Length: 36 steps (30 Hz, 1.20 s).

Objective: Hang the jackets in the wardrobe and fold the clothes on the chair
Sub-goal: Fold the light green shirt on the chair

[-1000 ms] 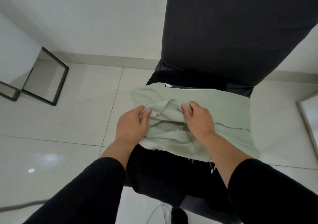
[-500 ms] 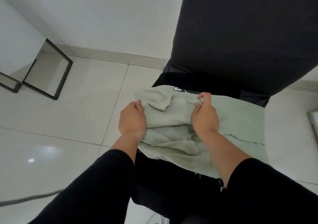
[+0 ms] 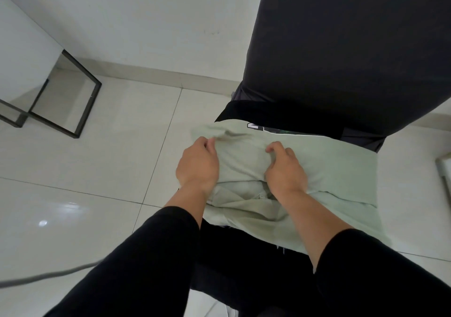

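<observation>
While white lettering beneath stays unreadable, both hands, left (image 3: 197,164) and right (image 3: 285,170), pinch the pale green garment (image 3: 336,170).

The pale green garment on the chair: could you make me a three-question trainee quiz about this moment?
1. True or false: both hands touch the pale green garment.
2. What lies directly beneath it? A) bare floor B) dark clothes C) a tray
3. Which hand is nearer the black metal frame?

Key: 1 true: left hand and right hand both grip it. 2 B. 3 left.
</observation>
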Each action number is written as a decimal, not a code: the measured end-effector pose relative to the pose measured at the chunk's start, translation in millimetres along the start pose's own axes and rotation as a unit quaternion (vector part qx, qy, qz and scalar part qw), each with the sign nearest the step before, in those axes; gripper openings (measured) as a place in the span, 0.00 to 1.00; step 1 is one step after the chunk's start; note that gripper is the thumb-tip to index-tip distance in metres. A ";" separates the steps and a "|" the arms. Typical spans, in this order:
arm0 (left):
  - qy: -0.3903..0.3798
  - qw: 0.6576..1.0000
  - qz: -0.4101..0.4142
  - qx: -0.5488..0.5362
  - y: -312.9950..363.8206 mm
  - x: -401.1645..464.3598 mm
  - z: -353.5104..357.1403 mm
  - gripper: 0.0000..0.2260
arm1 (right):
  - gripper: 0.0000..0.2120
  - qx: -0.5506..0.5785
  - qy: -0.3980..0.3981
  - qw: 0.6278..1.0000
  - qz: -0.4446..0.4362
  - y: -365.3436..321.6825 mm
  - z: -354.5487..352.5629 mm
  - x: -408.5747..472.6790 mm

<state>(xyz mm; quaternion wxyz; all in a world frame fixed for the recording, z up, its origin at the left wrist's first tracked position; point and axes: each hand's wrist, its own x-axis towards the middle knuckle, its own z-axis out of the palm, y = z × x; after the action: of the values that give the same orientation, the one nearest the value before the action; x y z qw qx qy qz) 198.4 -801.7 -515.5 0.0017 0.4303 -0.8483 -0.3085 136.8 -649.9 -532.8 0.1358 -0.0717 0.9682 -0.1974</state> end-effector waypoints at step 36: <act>0.026 0.992 0.099 0.071 -86.4 -75.7 -31.2 0.18 | 0.22 -0.171 -0.003 0.967 -0.191 -21.9 20.7 -89.1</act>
<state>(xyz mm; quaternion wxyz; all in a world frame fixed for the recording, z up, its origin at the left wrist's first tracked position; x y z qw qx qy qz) 317.4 -800.6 -515.7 0.0242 0.3512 -0.9062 -0.2344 229.6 -660.1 -521.4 0.0843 -0.2781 0.9555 -0.0506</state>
